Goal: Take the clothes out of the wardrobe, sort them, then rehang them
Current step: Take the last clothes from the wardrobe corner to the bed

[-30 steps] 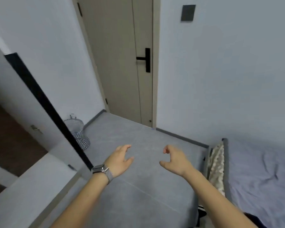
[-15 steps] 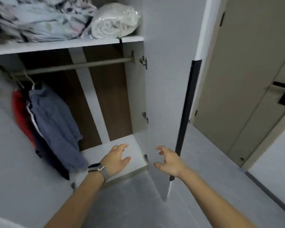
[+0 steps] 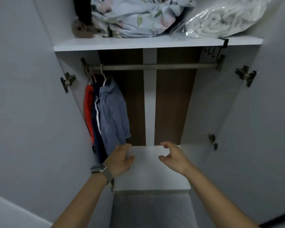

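Observation:
The wardrobe stands open in front of me, its metal rail point(image 3: 155, 66) running across under a white shelf point(image 3: 138, 44). At the rail's left end hang three garments on hangers: a red one point(image 3: 88, 109), a dark navy one with white stripes point(image 3: 96, 122) and a blue denim shirt point(image 3: 113, 116). My left hand point(image 3: 121, 159), with a watch on its wrist, hovers just below the denim shirt's hem, fingers loosely curled and holding nothing. My right hand point(image 3: 175, 156) is held out beside it over the white wardrobe floor point(image 3: 148, 171), also holding nothing.
On the top shelf lie a crumpled floral bedsheet point(image 3: 135, 15), a white bundle in clear plastic point(image 3: 224, 18) and a dark item at the left. Both doors point(image 3: 23, 112) are swung wide, hinges showing. Most of the rail is bare to the right.
My view swung left from the room door and floor to face the open wardrobe squarely. Both hands stayed out in front, now reaching toward the wardrobe's lower part near the hanging clothes.

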Motion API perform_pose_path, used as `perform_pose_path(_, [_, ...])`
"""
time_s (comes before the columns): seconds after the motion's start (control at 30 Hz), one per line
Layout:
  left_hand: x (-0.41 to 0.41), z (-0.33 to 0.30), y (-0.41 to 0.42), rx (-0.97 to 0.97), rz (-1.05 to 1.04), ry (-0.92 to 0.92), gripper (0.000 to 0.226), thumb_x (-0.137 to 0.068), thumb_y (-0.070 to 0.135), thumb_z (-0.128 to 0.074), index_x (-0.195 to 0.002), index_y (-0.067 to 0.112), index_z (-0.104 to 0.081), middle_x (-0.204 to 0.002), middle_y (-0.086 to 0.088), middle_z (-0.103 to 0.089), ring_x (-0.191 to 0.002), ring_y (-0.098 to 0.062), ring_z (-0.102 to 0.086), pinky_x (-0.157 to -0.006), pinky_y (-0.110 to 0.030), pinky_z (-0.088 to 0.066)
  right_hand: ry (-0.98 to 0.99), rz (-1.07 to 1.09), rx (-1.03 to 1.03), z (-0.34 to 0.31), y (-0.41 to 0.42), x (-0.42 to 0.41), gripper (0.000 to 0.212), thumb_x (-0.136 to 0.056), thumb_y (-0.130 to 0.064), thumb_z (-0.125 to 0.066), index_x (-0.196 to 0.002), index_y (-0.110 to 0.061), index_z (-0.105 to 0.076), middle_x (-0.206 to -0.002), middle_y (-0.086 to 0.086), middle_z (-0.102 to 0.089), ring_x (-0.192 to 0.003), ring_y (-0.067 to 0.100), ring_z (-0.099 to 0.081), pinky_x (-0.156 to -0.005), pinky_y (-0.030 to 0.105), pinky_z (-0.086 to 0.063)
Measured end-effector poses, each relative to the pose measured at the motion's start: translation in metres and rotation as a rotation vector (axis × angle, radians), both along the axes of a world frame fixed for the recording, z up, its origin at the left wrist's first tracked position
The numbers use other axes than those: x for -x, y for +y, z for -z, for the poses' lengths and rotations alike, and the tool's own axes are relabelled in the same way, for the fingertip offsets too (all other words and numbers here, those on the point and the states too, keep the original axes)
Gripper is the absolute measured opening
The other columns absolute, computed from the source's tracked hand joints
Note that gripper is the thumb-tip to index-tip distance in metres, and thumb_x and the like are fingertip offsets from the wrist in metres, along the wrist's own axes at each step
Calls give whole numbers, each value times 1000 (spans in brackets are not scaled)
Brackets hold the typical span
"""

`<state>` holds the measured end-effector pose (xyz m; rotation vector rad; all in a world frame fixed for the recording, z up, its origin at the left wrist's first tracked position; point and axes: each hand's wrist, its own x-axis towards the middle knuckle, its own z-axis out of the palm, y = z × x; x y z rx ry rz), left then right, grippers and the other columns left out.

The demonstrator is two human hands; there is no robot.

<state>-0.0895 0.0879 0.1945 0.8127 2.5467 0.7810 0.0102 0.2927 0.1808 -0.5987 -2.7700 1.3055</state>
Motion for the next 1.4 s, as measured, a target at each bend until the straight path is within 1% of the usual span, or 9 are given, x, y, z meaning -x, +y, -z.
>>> perform_pose_path(0.17, [66,-1,9,-48,-123,54,43,-96,21,-49,-137,11,-40,-126,-2,-55,-116,-15,-51,-87,-9,-32,8,-138,7,-3,22,97,54,-90,-19,-61,-140,-20,-40,-140,2,-45,-123,13,-46,-93,18,-36])
perform_pose_path(0.33, [132,-16,20,-107,-284,70,44,-94,16,-49,-136,10,-41,-117,-5,-58,-110,-17,-55,-94,-16,-37,-9,-266,25,-17,35,186,53,-91,-19,-59,-140,-18,-38,-137,3,-46,-105,8,-45,-87,19,-36])
perform_pose_path(0.57, [190,-20,18,-178,-449,141,39,-91,14,-53,-130,11,-48,-107,3,-55,-66,-1,-52,-69,-7,-37,-73,-423,48,-22,20,286,52,-91,-17,-58,-140,-17,-39,-132,2,-49,-108,9,-47,-88,18,-38])
perform_pose_path(0.73, [233,-22,2,-216,-482,184,35,-90,10,-53,-125,11,-53,-107,-2,-61,-79,-13,-60,-76,-15,-45,-74,-413,122,-20,-8,345,47,-91,-12,-57,-136,-11,-44,-117,5,-61,-100,12,-55,-86,20,-43])
perform_pose_path(0.87, [259,-24,-5,-259,-490,201,35,-90,9,-52,-124,9,-54,-109,-4,-60,-89,-14,-59,-84,-25,-50,141,-201,362,-50,-33,385,44,-92,-7,-55,-134,-8,-42,-102,1,-60,-93,13,-55,-81,27,-45])
perform_pose_path(1.13, [295,-18,-12,-321,-444,132,35,-92,13,-51,-127,11,-51,-113,-2,-56,-85,-8,-55,-71,-8,-41,172,-97,364,-84,-56,446,54,-96,-12,-48,-146,-7,-30,-141,10,-46,-126,23,-47,-92,22,-38])
perform_pose_path(1.2, [299,-15,-13,-336,-446,142,35,-92,14,-52,-127,12,-52,-115,-1,-56,-87,-7,-55,-72,-6,-40,108,-59,422,-83,-61,455,46,-96,-14,-49,-140,-6,-40,-125,7,-54,-120,24,-51,-90,23,-39])
perform_pose_path(1.3, [306,-13,-13,-357,-459,187,35,-93,10,-49,-128,9,-52,-124,-6,-55,-97,-11,-56,-81,-8,-40,51,-58,485,-81,-69,464,24,-95,-12,-49,-109,3,-62,-93,8,-61,-89,23,-59,-73,25,-42])
perform_pose_path(1.4, [316,-15,-10,-373,-488,262,38,-93,3,-44,-131,5,-50,-129,-13,-52,-116,-24,-53,-98,-20,-38,11,-34,545,-85,-70,469,21,-97,-14,-48,-103,1,-61,-88,10,-61,-77,16,-54,-66,24,-43])
